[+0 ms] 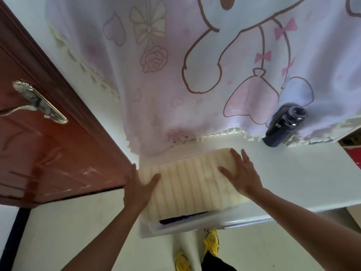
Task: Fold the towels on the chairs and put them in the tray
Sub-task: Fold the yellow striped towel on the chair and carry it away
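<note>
Behind the tray's [175, 228] near rim, a dark towel [181, 218] peeks from under the folded cream towel [187, 184]. The left hand [139, 189] and right hand [241, 175] press flat on its ends, fingers straight. It looks soft and floppy, best lifted from both ends. The tray's walls are mostly hidden, and no chairs show.

White tabletop [293, 182] across centre-right of frame. Upper part covered by pink cartoon cloth [175, 85]; dark blue bottle [283, 127] on cloth's fringed edge, right; clear tray [185, 226] at lower-centre edge.
</note>
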Demonstrator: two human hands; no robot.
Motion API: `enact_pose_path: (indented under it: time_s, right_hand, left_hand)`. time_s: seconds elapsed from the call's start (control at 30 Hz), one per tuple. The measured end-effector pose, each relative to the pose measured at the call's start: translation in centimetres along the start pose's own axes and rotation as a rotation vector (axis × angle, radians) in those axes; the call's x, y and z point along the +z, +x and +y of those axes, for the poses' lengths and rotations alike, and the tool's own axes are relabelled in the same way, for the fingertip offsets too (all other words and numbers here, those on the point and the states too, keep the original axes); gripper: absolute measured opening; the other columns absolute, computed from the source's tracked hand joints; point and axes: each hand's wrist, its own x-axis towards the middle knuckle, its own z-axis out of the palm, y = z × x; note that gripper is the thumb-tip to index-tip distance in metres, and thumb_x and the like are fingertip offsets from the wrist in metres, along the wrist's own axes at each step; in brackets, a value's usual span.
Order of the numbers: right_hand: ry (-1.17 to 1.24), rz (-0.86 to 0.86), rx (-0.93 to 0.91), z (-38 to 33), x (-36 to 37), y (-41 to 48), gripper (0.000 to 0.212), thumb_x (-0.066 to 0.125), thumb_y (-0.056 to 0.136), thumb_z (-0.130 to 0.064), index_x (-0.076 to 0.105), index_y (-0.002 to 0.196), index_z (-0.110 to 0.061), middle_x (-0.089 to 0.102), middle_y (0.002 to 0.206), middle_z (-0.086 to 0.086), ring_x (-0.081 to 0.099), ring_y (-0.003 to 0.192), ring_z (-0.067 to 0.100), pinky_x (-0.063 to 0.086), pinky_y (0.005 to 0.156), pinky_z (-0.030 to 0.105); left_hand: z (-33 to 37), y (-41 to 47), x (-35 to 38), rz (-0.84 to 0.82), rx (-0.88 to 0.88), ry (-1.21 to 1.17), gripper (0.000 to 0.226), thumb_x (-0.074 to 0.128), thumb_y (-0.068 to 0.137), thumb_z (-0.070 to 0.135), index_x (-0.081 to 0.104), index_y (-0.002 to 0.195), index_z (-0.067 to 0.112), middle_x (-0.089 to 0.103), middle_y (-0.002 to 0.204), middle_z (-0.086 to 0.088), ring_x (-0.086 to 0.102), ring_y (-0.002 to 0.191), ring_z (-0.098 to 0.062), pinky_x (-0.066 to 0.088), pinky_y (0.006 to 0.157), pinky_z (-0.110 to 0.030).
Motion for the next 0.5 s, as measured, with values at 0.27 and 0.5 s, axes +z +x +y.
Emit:
enact_pose_path:
  time_s: [0.27,0.5]
  right_hand:
    - [-0.056,-0.028,-0.024,-2.1,1.7,-1.3,0.081,0.042,0.09,-0.066,-0.004,0.151,-0.04,0.027,0.156,0.0,0.051,0.123,0.03,0.046,0.092,0.043]
    - [0.134,-0.075,0.136,-1.3,0.7,-0.1,0.088,0.055,0.084,-0.066,0.003,0.151,-0.043,0.045,0.138,0.01,0.056,0.115,0.034,0.042,0.094,0.042]
  left_hand:
    - [-1.2,-2.4,1.7,-0.058,-0.135,0.118,0.081,0.053,0.081,0.068,0.028,0.139,0.018,0.058,0.127,-0.009,0.057,0.114,-0.033,0.043,0.092,-0.042]
    - [-0.4,0.6,1.3,-0.149,-0.092,-0.123,0.074,0.067,0.078,0.057,0.038,0.131,0.016,0.058,0.12,-0.006,0.058,0.109,-0.03,0.047,0.096,-0.043]
